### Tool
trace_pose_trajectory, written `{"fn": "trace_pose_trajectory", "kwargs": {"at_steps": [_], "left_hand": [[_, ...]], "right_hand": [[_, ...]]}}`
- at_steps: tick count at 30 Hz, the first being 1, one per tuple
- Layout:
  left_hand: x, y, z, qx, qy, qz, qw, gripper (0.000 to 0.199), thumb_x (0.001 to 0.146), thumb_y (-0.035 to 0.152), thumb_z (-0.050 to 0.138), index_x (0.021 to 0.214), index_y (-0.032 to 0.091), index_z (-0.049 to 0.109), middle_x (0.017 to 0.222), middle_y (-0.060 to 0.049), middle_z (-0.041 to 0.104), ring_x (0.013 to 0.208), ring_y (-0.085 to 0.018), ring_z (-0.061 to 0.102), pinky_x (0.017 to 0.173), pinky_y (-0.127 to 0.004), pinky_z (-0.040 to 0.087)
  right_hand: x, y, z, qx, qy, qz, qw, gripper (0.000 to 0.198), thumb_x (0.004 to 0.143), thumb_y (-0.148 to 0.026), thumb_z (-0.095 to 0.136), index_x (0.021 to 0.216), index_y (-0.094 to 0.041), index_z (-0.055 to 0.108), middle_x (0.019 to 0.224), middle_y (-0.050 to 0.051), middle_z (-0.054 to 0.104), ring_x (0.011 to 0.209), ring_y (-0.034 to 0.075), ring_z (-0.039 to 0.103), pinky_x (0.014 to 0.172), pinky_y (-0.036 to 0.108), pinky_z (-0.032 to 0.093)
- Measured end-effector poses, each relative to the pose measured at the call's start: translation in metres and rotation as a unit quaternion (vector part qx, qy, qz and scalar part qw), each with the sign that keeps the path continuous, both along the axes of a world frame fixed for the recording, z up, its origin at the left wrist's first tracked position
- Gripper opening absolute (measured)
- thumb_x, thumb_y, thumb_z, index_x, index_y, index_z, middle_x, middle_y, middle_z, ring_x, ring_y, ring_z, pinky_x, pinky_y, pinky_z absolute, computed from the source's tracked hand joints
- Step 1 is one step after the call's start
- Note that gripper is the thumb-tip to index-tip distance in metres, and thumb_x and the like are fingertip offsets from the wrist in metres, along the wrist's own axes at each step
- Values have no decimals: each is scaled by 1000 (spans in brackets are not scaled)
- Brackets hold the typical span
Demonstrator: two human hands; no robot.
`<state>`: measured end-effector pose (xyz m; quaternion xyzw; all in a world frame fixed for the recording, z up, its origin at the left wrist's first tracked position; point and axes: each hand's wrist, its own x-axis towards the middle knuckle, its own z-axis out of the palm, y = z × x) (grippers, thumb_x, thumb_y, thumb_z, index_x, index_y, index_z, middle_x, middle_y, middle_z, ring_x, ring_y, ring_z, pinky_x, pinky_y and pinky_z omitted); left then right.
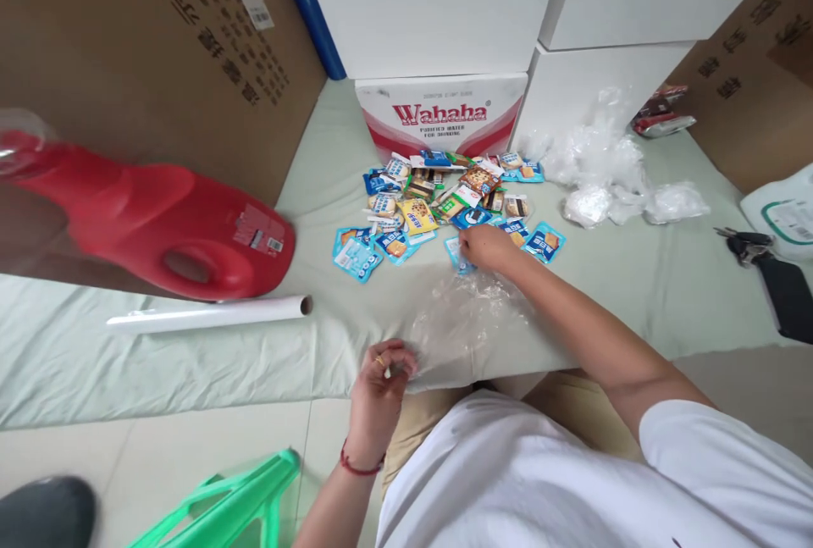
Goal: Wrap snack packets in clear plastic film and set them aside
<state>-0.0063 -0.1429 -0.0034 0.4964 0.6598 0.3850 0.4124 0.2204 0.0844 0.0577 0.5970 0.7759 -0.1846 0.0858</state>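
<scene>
My left hand [386, 370], with a ring and a red cord bracelet, pinches the edge of a clear plastic bag [467, 311] near the cloth's front edge. The bag lies loose and crumpled between my two hands. Beyond it, my right hand [486, 249] reaches into the near side of a pile of small snack packets [438, 192]. Its fingers are curled down on a light-blue snack packet [455, 253]; the fingertips are partly hidden. Several blue packets [394, 245] lie flat at the pile's near left, and another blue packet [544, 241] is right of my hand.
A Wahaha carton [445, 120] stands behind the pile under white boxes [432, 6]. Clear plastic bags [597, 167] are heaped at the right, near keys [749, 247]. On the left lie a red jug [171, 226] and a white roll [209, 315]. A green stool [229, 506] stands below.
</scene>
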Motion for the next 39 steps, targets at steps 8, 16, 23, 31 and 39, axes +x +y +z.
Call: {"fn": "trace_pose_trajectory", "kwargs": {"at_steps": [8, 16, 23, 31, 39], "left_hand": [[8, 10, -4, 290, 439, 26, 850, 39, 87, 1, 57, 118, 20, 72, 141, -18, 53, 149, -36, 39, 119, -59, 39], [15, 24, -13, 329, 460, -109, 817, 47, 89, 3, 55, 120, 32, 75, 144, -5, 65, 164, -24, 8, 132, -58, 0], [10, 23, 0, 218, 313, -66, 922, 31, 93, 16, 47, 89, 21, 78, 136, -11, 65, 152, -34, 36, 121, -61, 36], [32, 37, -15, 265, 412, -5, 872, 21, 92, 14, 63, 106, 23, 75, 131, -15, 67, 148, -34, 42, 126, -65, 19], [31, 44, -24, 285, 445, -163, 833, 42, 95, 6, 52, 125, 27, 72, 148, -8, 63, 151, -29, 43, 131, -59, -3]], "right_hand": [[-22, -1, -10, 2, -10, 38, 999, 32, 98, -19, 51, 121, -21, 73, 120, 16, 74, 108, 28, 69, 83, 31, 48], [-17, 1, -6, 12, -9, 51, 999, 28, 101, -26, 49, 114, -22, 74, 115, 11, 76, 104, 25, 69, 77, 29, 45], [-21, -4, -7, 57, -12, 54, 997, 34, 101, -18, 45, 121, -16, 72, 122, 19, 69, 119, 33, 58, 84, 35, 47], [-36, -11, -15, 75, 1, 59, 995, 35, 98, -14, 44, 119, -16, 72, 120, 19, 68, 115, 32, 56, 87, 37, 48], [-32, -1, -5, 68, -2, 17, 998, 35, 103, -23, 43, 126, -18, 69, 122, 17, 72, 108, 29, 67, 85, 34, 47]]}}
